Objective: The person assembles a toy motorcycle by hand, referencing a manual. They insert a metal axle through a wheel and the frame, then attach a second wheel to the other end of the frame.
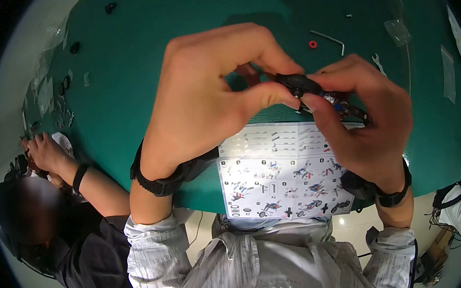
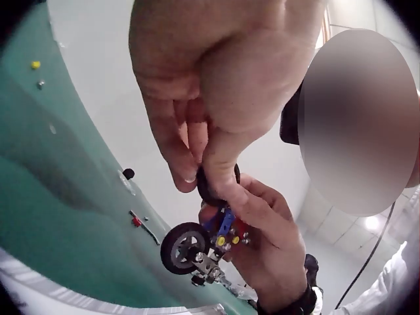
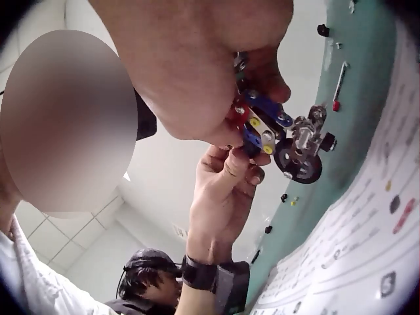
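Both hands hold a small model motorcycle up in front of the chest, over the table. Its blue beams [image 2: 226, 222], yellow and red bushings and silver screws show in both wrist views. A spoked wheel with a black tyre [image 2: 186, 248] sits at its lower end. My left hand [image 1: 198, 92] pinches the other black wheel [image 1: 305, 85] between thumb and fingers, covering part of it. My right hand [image 1: 376, 115] grips the model's body from the other side, thumb close to the left thumb. The palm hides much of the frame in the right wrist view.
A printed instruction sheet [image 1: 289, 183] lies at the green table's near edge. Beyond the hands are a hex key [image 1: 328, 39], a red ring [image 1: 313, 44], a small wrench [image 1: 379, 65] and a plastic bag [image 1: 398, 32]. Another person [image 1: 85, 233] works at the left.
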Available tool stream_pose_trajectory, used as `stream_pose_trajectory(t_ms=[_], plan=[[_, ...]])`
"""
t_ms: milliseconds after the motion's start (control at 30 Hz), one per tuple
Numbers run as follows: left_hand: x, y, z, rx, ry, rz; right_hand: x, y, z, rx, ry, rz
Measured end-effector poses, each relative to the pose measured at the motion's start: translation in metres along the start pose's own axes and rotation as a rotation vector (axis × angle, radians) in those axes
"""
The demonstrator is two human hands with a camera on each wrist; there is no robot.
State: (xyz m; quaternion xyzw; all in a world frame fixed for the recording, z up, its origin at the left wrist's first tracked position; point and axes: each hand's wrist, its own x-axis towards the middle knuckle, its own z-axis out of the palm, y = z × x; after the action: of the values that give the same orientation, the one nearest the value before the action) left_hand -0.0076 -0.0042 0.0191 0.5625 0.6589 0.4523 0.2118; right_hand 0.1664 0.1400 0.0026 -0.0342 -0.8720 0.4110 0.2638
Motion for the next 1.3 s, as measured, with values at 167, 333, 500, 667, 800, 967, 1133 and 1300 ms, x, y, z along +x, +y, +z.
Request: stream_pose_trajectory(t_ms=[167,333,500,667,800,967,1133,1300], plan=[[0.001,0.001,-0.009,-0.044,-0.026,0.065,0.002,0.001,0.000,-0.013,0.046,-0.075],[0.003,-0.001,-0.014,-0.021,-0.068,0.146,0.001,-0.003,0.000,-0.077,0.069,-0.140],[0.003,-0.002,-0.017,0.136,-0.082,0.322,-0.003,-0.008,0.001,-0.204,0.094,-0.220],[0.002,-0.006,-0.015,0.220,-0.049,0.417,-0.003,-0.005,-0.002,-0.257,0.092,-0.286],[0.003,-0.004,-0.010,0.234,0.008,0.449,-0.004,-0.002,-0.003,-0.257,0.114,-0.295],[0.003,-0.001,-0.006,0.261,0.021,0.421,-0.003,-0.005,-0.007,-0.178,0.102,-0.234],[0.003,0.002,-0.005,0.222,-0.007,0.332,-0.001,0.002,-0.006,-0.097,0.093,-0.207],[0.004,-0.001,-0.002,0.167,0.000,0.291,-0.002,0.004,-0.005,-0.070,0.102,-0.184]])
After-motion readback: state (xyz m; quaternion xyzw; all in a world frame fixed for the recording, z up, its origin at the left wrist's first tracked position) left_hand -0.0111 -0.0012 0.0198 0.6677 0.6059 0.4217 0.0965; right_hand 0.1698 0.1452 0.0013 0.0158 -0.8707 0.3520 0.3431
